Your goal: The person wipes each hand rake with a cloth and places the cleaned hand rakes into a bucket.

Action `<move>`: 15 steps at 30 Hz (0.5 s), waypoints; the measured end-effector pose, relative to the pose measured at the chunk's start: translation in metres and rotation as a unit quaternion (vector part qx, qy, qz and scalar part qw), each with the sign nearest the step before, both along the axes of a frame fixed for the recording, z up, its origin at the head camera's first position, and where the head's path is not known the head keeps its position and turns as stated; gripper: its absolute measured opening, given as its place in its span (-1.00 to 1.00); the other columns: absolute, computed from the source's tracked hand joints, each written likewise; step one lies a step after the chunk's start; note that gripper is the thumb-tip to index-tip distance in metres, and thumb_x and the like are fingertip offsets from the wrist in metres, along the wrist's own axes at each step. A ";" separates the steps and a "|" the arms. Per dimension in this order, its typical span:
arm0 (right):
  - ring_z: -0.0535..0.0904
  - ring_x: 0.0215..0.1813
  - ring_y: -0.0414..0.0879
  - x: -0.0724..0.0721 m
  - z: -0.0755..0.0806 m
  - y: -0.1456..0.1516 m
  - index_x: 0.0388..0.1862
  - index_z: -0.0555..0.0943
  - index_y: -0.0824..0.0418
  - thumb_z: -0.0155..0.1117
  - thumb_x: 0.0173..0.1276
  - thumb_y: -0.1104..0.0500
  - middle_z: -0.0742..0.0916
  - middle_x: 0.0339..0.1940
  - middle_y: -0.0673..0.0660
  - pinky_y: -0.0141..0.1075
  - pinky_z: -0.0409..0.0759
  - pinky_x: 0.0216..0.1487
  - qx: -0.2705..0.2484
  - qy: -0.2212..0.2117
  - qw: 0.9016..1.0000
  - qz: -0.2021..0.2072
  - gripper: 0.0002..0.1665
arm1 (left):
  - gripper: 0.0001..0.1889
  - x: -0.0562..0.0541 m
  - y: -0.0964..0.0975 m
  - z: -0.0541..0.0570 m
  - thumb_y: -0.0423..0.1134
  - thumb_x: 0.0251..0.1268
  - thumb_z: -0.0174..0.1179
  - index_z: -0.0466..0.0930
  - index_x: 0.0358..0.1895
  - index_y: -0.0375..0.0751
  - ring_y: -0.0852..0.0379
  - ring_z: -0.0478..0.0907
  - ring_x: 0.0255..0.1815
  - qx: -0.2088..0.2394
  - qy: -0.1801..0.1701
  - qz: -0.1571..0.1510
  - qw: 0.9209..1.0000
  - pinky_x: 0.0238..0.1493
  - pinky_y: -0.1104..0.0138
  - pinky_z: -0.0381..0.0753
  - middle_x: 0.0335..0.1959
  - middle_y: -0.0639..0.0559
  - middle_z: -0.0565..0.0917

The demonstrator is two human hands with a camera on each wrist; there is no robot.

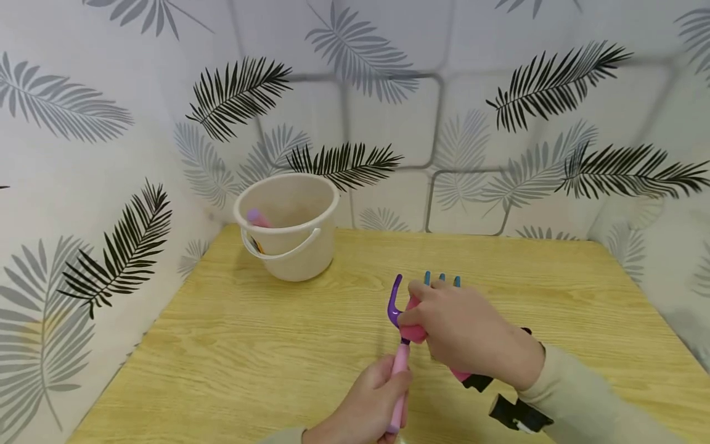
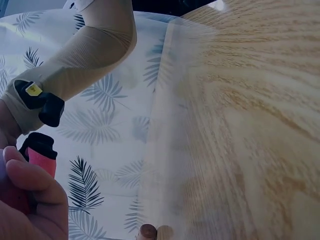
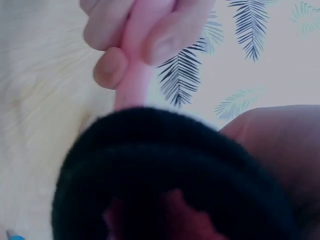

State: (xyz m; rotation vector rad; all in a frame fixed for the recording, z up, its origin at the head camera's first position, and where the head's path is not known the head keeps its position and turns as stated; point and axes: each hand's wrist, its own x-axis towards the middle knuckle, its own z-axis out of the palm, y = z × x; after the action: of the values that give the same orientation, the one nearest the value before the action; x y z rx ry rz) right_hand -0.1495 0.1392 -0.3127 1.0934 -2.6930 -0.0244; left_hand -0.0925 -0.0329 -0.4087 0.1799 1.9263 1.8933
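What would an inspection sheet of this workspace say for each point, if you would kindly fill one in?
Surface: table, pale yellow wood grain.
Job's things: purple tool, purple-headed with a pale pink handle; hot-pink grip, with a black end.
Clutter: white bucket, upright near the back, a lilac-and-pink item inside; blue prongs beyond the right hand, what they belong to hidden.
Grippers: left hand holds the purple tool by its handle; right hand holds the hot-pink grip beside the purple head, contact unclear.
Cables: nothing seen.
Surroundings: leaf-patterned covering behind and to the left.
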 end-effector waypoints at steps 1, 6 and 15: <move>0.46 -0.36 -0.11 0.002 0.001 -0.001 -0.44 0.63 -0.25 0.27 -0.11 0.45 0.55 -0.30 -0.05 -0.37 0.33 -0.68 -0.001 0.001 1.000 0.007 -0.48 | -0.74 0.000 0.001 0.000 -0.07 0.53 0.00 0.41 -0.24 -0.21 0.23 0.30 -0.85 0.000 -0.001 0.001 1.000 -0.85 0.50 0.28 -0.73 0.02 0.46; 0.33 -0.41 -0.16 0.008 0.002 -0.005 -0.50 0.59 -0.23 0.31 -0.06 0.43 0.53 -0.31 -0.08 -0.43 0.19 -0.72 -0.002 0.005 1.000 -0.003 -0.53 | -0.74 -0.002 0.000 0.001 -0.08 0.53 0.00 0.42 -0.23 -0.22 0.25 0.31 -0.87 -0.006 0.014 -0.004 1.000 -0.86 0.50 0.30 -0.75 0.02 0.47; 0.42 -0.36 -0.05 -0.008 -0.016 -0.010 -0.21 0.73 -0.20 0.34 -0.11 0.37 0.56 -0.23 0.02 -0.36 0.29 -0.77 -0.002 0.052 0.997 -0.053 -0.47 | -0.76 0.001 -0.001 0.002 -0.08 0.53 0.01 0.42 -0.19 -0.21 0.22 0.31 -0.83 0.006 -0.010 -0.008 1.000 -0.85 0.49 0.30 -0.71 0.03 0.47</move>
State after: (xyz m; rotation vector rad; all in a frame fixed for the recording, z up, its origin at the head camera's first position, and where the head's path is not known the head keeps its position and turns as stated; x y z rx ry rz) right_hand -0.1578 0.1290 -0.3284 0.9211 -2.6539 -0.0910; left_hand -0.0918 -0.0338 -0.4067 0.1785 1.8949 1.8888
